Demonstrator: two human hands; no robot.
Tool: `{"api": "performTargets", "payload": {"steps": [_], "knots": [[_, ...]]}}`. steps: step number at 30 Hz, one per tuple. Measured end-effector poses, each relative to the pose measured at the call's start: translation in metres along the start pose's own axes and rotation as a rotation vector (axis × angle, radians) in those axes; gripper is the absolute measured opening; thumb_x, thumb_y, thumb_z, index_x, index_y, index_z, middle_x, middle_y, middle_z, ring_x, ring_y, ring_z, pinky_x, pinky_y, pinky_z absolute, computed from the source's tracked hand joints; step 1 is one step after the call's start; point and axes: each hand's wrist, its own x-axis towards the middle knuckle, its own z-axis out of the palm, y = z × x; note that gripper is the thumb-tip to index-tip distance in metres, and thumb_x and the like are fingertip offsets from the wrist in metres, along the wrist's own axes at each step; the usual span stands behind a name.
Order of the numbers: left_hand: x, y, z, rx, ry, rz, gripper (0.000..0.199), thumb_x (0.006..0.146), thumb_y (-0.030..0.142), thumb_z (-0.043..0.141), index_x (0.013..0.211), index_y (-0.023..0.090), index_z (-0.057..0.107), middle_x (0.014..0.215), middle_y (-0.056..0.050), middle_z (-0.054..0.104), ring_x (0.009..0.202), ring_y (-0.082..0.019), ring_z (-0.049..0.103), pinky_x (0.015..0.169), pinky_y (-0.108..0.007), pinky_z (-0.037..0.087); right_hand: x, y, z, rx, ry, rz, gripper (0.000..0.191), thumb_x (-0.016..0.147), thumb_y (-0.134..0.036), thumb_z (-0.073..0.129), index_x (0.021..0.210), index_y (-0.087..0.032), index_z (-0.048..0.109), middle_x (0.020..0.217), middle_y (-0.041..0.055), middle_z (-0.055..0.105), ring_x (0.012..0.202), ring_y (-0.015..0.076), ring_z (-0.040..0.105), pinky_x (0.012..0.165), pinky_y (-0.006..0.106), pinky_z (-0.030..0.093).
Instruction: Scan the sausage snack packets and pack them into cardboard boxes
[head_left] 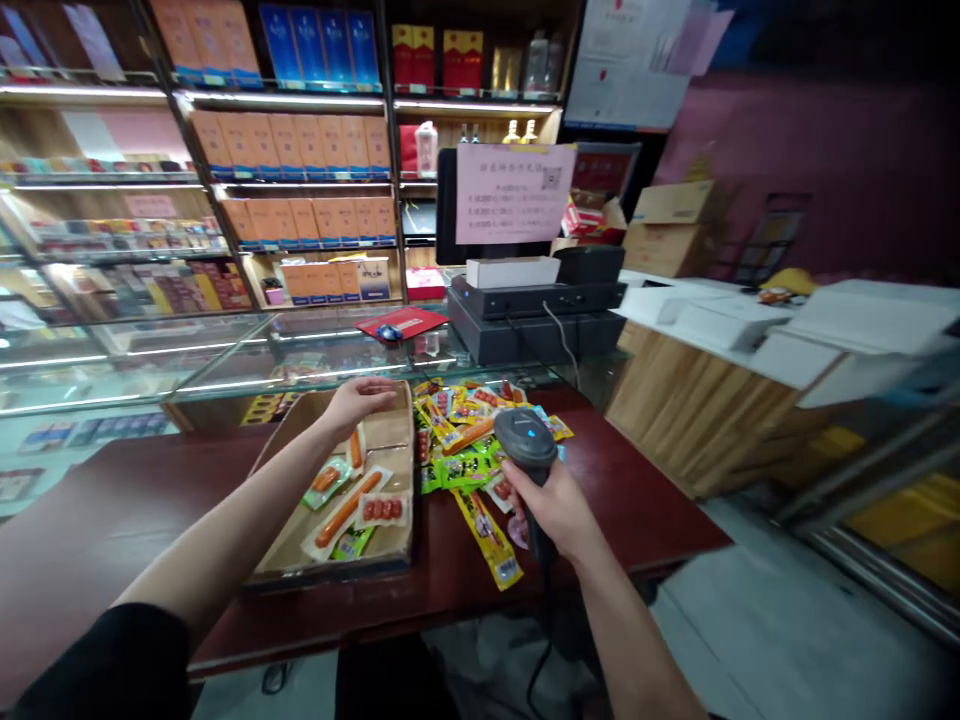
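Note:
My right hand (559, 505) is wrapped round the handle of a dark barcode scanner (525, 437), held above the right part of a pile of packaged snacks (465, 465). A long yellow packet (487, 540) points toward the table's front edge. My left hand (364, 400) hovers over the far part of a cardboard tray (300, 545), fingers stretched out, with nothing visible in it. Inside the tray lie a long wrapped sausage (349, 508), a pack of small red sausages (384, 510) and a few green packets (328, 480).
Behind the dark red table (622, 490) runs a glass counter (225, 365). On it are a red folder (412, 322) and a black cash drawer (495, 335) below a monitor with a pink sign (514, 195). The scanner's cable hangs over the table's front edge.

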Motion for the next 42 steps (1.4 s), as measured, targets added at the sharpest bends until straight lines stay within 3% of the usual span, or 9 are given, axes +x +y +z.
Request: {"api": "performTargets", "payload": {"steps": [9, 12, 16, 22, 26, 29, 34, 37, 42], "knots": [[0.033, -0.03, 0.183, 0.008, -0.367, 0.008, 0.044, 0.05, 0.035, 0.092, 0.084, 0.014, 0.073, 0.076, -0.005, 0.073, 0.067, -0.017, 0.066, 0.074, -0.035, 0.056, -0.017, 0.003, -0.078, -0.077, 0.23, 0.018, 0.038, 0.079, -0.054, 0.073, 0.079, -0.021, 0.055, 0.05, -0.0023, 0.057, 0.04, 0.0147, 0.053, 0.042, 0.027, 0.044], [0.043, -0.048, 0.224, 0.114, -0.394, 0.072, 0.032, 0.051, 0.03, 0.088, 0.076, 0.017, 0.073, 0.073, -0.004, 0.072, 0.069, -0.018, 0.066, 0.076, -0.034, 0.054, -0.024, 0.006, -0.095, -0.126, 0.292, 0.069, 0.038, 0.079, -0.054, 0.072, 0.079, -0.021, 0.054, 0.051, -0.0018, 0.059, 0.04, 0.015, 0.055, 0.041, 0.026, 0.043], [0.051, -0.062, 0.251, 0.521, -0.34, 0.233, 0.025, 0.055, 0.021, 0.082, 0.079, 0.021, 0.075, 0.081, -0.006, 0.073, 0.087, -0.027, 0.067, 0.088, -0.037, 0.05, -0.032, 0.007, -0.107, -0.123, 0.347, 0.118, 0.037, 0.077, -0.053, 0.073, 0.08, -0.022, 0.054, 0.049, -0.0028, 0.058, 0.038, 0.015, 0.054, 0.04, 0.026, 0.043], [0.054, -0.072, 0.257, 1.182, -0.325, 0.415, 0.039, 0.069, 0.037, 0.078, 0.102, 0.016, 0.076, 0.119, -0.022, 0.066, 0.124, -0.044, 0.05, 0.101, -0.05, 0.039, -0.037, 0.011, -0.118, -0.098, 0.384, 0.149, 0.033, 0.078, -0.049, 0.071, 0.08, -0.023, 0.052, 0.049, -0.0028, 0.057, 0.039, 0.0161, 0.054, 0.04, 0.027, 0.042], [0.055, -0.079, 0.252, 1.261, -0.322, 0.464, 0.04, 0.071, 0.039, 0.078, 0.104, 0.018, 0.074, 0.127, -0.021, 0.062, 0.138, -0.045, 0.036, 0.108, -0.052, 0.032, -0.037, 0.016, -0.118, -0.105, 0.38, 0.144, 0.031, 0.08, -0.049, 0.07, 0.08, -0.022, 0.053, 0.05, -0.0029, 0.057, 0.039, 0.0153, 0.053, 0.041, 0.027, 0.042], [0.052, -0.083, 0.246, 1.199, -0.333, 0.513, 0.039, 0.068, 0.032, 0.08, 0.105, 0.022, 0.072, 0.125, -0.017, 0.066, 0.141, -0.043, 0.034, 0.112, -0.054, 0.026, -0.032, 0.022, -0.112, -0.114, 0.338, 0.124, 0.031, 0.082, -0.049, 0.068, 0.084, -0.021, 0.055, 0.05, -0.0032, 0.058, 0.04, 0.0151, 0.055, 0.041, 0.026, 0.042], [0.04, -0.076, 0.231, 0.949, -0.361, 0.565, 0.03, 0.067, 0.019, 0.078, 0.097, 0.024, 0.074, 0.11, -0.012, 0.073, 0.123, -0.035, 0.055, 0.116, -0.051, 0.022, -0.016, 0.025, -0.085, -0.095, 0.268, 0.133, 0.029, 0.083, -0.047, 0.068, 0.087, -0.021, 0.057, 0.05, -0.0035, 0.058, 0.041, 0.0147, 0.055, 0.042, 0.026, 0.045], [0.035, -0.061, 0.212, 0.657, -0.397, 0.371, 0.026, 0.059, 0.026, 0.086, 0.082, 0.024, 0.076, 0.089, -0.007, 0.075, 0.102, -0.032, 0.065, 0.106, -0.046, 0.038, -0.005, 0.019, -0.064, -0.074, 0.217, 0.1, 0.027, 0.08, -0.044, 0.071, 0.082, -0.021, 0.058, 0.05, -0.004, 0.057, 0.041, 0.0137, 0.053, 0.043, 0.025, 0.045], [0.022, -0.029, 0.163, 0.134, -0.395, 0.016, 0.054, 0.048, 0.041, 0.093, 0.091, 0.017, 0.074, 0.07, -0.001, 0.071, 0.07, -0.019, 0.066, 0.075, -0.032, 0.052, 0.008, 0.008, -0.03, -0.035, 0.12, 0.081, 0.027, 0.078, -0.043, 0.073, 0.078, -0.021, 0.057, 0.05, -0.0044, 0.055, 0.039, 0.0126, 0.05, 0.039, 0.024, 0.041]]}}
